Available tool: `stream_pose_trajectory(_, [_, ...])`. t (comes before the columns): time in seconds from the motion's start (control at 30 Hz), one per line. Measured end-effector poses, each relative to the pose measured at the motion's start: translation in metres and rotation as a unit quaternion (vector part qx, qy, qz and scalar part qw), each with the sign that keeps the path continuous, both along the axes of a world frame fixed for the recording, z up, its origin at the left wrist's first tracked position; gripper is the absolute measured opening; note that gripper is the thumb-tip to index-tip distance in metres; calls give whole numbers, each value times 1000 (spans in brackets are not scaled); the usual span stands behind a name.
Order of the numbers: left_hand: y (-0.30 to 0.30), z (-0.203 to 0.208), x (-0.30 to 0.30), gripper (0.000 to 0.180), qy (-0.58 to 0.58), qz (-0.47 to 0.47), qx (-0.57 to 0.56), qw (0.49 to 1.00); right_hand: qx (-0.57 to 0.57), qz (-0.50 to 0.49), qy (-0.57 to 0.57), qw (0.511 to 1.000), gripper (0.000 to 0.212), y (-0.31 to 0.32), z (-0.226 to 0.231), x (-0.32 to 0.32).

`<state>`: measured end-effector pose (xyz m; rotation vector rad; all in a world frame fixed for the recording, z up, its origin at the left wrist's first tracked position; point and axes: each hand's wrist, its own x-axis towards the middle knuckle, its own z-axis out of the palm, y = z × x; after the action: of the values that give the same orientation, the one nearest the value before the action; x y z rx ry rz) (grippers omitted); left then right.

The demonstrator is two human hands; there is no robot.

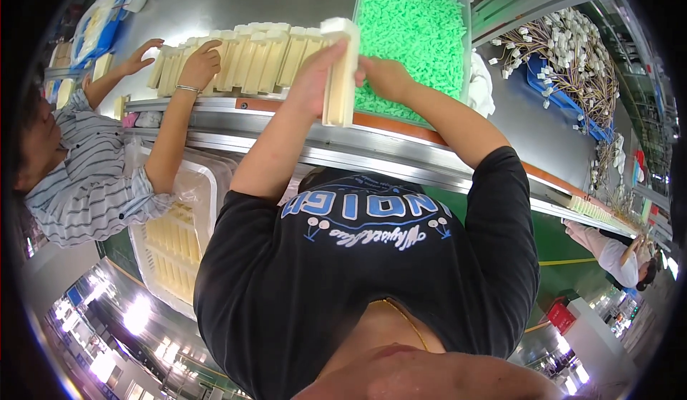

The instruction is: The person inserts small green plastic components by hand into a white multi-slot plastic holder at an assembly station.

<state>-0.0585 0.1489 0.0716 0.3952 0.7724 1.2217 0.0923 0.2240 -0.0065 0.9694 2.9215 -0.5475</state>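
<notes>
My left hand (317,78) is wrapped round a long cream plastic housing (339,78) and holds it upright above the bench edge. The housing has a hollow, channel-like face toward me. Close against its right side is my right hand (386,78), fingers curled together. Their tips are partly hidden, and what they pinch, if anything, cannot be made out. Just beyond that hand stands a clear bin (469,42) filled with small bright green plastic pieces (411,31). A row of similar cream housings (265,60) stands on the bench left of my left hand.
At the left, a co-worker in a striped shirt (93,164) reaches over the row with both hands. A white basket (209,185) of cream parts sits below them. Blue trays hold white parts at far left and wire harnesses (572,64) at right. The metal bench rail (401,146) runs before me.
</notes>
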Motion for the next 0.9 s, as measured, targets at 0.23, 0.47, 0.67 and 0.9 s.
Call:
stream_pose_trajectory(0.23, [-10, -9, 5, 35, -50, -56, -67, 995, -19, 15, -22, 999, 12, 7, 2, -6])
stream_pose_trajectory(0.47, [-28, -11, 14, 26, -84, -68, -57, 993, -6, -38, 41, 998, 11, 2, 24, 14])
stream_pose_trajectory(0.67, [-29, -10, 21, 23, -36, -81, -36, 995, -106, -119, 8, 987, 5, -12, 34, 58])
stream_pose_trajectory(0.9, [-22, -3, 36, 22, -48, -43, -81, 995, -91, -97, -4, 991, 7, -19, 44, 54])
